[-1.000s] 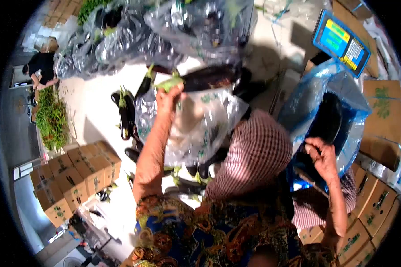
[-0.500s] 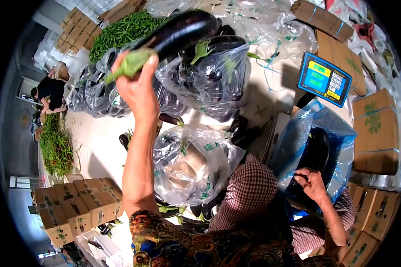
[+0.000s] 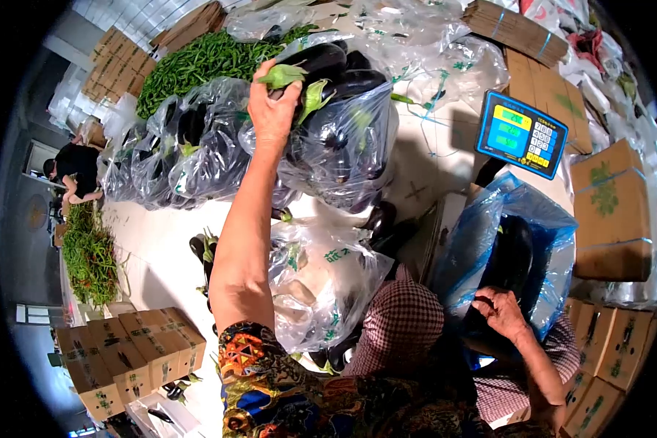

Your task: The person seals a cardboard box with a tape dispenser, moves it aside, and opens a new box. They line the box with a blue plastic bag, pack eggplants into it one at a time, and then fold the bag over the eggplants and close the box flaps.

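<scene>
My left hand [image 3: 272,117] is closed on the green stem end of a large dark eggplant [image 3: 320,63], which rests among other eggplants at the top of a clear plastic bag [image 3: 343,157]. A second eggplant's green cap [image 3: 314,101] shows just right of my fingers. On the right, a box lined with a blue plastic bag [image 3: 553,241] holds long dark eggplants [image 3: 515,252]. My right hand [image 3: 502,312] is curled at the near end of these eggplants, fingers bent inward. What those fingers grip, if anything, is hidden.
A scale display [image 3: 522,135] stands behind the blue-lined box. More bagged eggplants [image 3: 197,157] and a heap of green peppers [image 3: 190,73] lie to the left. A crumpled clear bag [image 3: 328,285] sits before me. Cardboard boxes [image 3: 131,354] stand around. A person [image 3: 77,171] bends at far left.
My left hand has moved right and brought the eggplant from above the bags onto the full bag. My right hand stays at the blue-lined box, and the view has shifted slightly.
</scene>
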### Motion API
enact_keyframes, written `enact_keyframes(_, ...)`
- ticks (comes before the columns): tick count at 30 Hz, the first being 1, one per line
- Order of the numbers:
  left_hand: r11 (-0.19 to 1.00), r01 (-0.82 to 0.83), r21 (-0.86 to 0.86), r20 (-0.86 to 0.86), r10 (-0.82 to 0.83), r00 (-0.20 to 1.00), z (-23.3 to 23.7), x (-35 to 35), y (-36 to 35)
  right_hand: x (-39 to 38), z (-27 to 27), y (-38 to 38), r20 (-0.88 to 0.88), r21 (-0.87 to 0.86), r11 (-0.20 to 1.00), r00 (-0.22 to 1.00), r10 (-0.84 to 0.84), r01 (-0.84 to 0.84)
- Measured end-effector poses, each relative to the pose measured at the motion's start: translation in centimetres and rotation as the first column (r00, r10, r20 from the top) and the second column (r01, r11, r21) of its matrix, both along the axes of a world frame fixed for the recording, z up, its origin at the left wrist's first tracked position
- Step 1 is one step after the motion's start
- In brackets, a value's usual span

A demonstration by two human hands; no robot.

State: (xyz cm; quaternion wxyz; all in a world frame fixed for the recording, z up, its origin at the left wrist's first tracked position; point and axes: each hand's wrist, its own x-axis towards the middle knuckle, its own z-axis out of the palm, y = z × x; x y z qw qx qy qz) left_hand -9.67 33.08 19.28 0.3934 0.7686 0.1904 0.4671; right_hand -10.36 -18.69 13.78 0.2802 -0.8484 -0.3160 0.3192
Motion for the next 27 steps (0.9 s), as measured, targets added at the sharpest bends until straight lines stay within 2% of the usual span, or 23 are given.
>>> enact_keyframes(1, 0.996, -0.033, 0.078, -0.014, 0.034, 0.999, -0.1, 0.2, 0.5, 0.1, -0.1, 0.2, -0.005, -0.02, 1.0, 1.0, 0.008, -0.008)
enact_keyframes(2, 0.997, -0.019, 0.07, -0.019, 0.021, 1.0, -0.2, 0.1, 0.2, 0.2, -0.1, 0.2, -0.009, -0.045, 0.999, 1.0, 0.014, -0.014)
enact_keyframes(4, 0.969, -0.068, 0.236, -0.089, 0.091, 0.992, 0.8, -0.2, -0.6, 0.2, -0.9, -0.1, 0.018, -0.065, 0.997, 0.999, 0.047, -0.046)
enact_keyframes(6, 0.97, -0.055, 0.236, -0.121, 0.086, 0.989, 1.2, -0.3, -0.2, 0.3, -1.5, -0.5, 0.066, -0.053, 0.992, 0.991, 0.113, -0.11)
enact_keyframes(7, 0.964, -0.059, 0.258, -0.188, 0.11, 0.976, 1.5, -0.3, 0.2, 0.1, -1.4, -0.7, 0.075, -0.049, 0.993, 0.991, 0.113, -0.11)
enact_keyframes(11, 0.983, -0.012, 0.185, -0.152, 0.04, 0.988, 1.1, -1.6, 0.0, -0.3, -0.3, -0.5, 0.052, -0.076, 0.994, 0.996, 0.079, -0.075)
enact_keyframes(12, 0.996, 0.042, 0.074, -0.088, -0.036, 0.995, 0.7, -1.9, -0.1, -0.3, 0.1, -0.4, 0.024, -0.104, 0.993, 0.997, 0.067, -0.064)
enact_keyframes(14, 1.0, -0.009, -0.027, -0.039, 0.008, 0.999, 0.5, -3.8, -1.2, -0.3, 0.2, -0.7, 0.11, -0.098, 0.99, 0.988, 0.11, -0.1)
enact_keyframes(15, 0.996, -0.002, -0.092, -0.073, -0.005, 0.997, -0.1, -5.6, -1.4, -0.1, 0.8, -0.5, 0.039, -0.055, 0.997, 0.998, 0.054, -0.052)
enact_keyframes(16, 0.953, 0.097, -0.289, -0.002, -0.101, 0.995, -0.5, -7.6, -2.9, -0.2, 1.4, -0.2, -0.049, -0.027, 1.0, 0.999, -0.001, 0.0)
enact_keyframes(18, 0.798, 0.245, -0.551, -0.065, -0.333, 0.941, -4.9, -12.6, -4.4, -0.2, 1.6, -0.1, 0.069, 0.065, 0.998, 0.997, 0.019, -0.023)
enact_keyframes(19, 0.777, 0.251, -0.577, -0.126, -0.389, 0.913, -8.9, -15.4, -5.2, -0.3, 1.9, 0.2, 0.088, 0.041, 0.999, 0.996, -0.015, 0.011)
enact_keyframes(20, 0.664, 0.214, -0.716, -0.124, -0.423, 0.898, -14.0, -18.2, -6.2, -0.1, 1.8, 0.0, 0.109, 0.01, 1.0, 0.994, -0.022, 0.021)
enact_keyframes(21, 0.414, 0.138, -0.9, -0.116, -0.532, 0.839, -17.3, -21.4, -7.6, -0.1, 2.2, 0.3, 0.068, -0.006, 0.998, 0.996, -0.065, 0.065)
enact_keyframes(22, 0.48, 0.034, -0.877, -0.271, -0.551, 0.789, -22.8, -24.9, -8.1, 0.0, 2.6, 0.6, 0.036, -0.023, 0.993, 0.993, -0.112, 0.113)
enact_keyframes(24, 0.592, -0.259, -0.763, -0.611, -0.531, 0.586, -30.7, -31.1, -8.4, -0.1, 2.8, 1.2, 0.038, 0.056, 0.992, 0.993, -0.113, 0.111)
enact_keyframes(25, 0.689, -0.251, -0.679, -0.679, -0.46, 0.572, -31.6, -33.1, -8.3, -0.1, 2.9, 1.5, 0.049, 0.072, 0.992, 0.993, -0.105, 0.101)
enact_keyframes(26, 0.851, -0.345, -0.397, -0.882, -0.25, 0.4, -32.6, -34.6, -7.4, -0.1, 2.8, 1.7, 0.058, 0.087, 0.992, 0.993, -0.098, 0.093)
enact_keyframes(27, 0.926, -0.371, -0.069, -0.98, 0.006, 0.198, -32.4, -35.8, -6.8, -0.2, 2.7, 1.9, 0.027, 0.07, 0.991, 0.993, -0.118, 0.116)
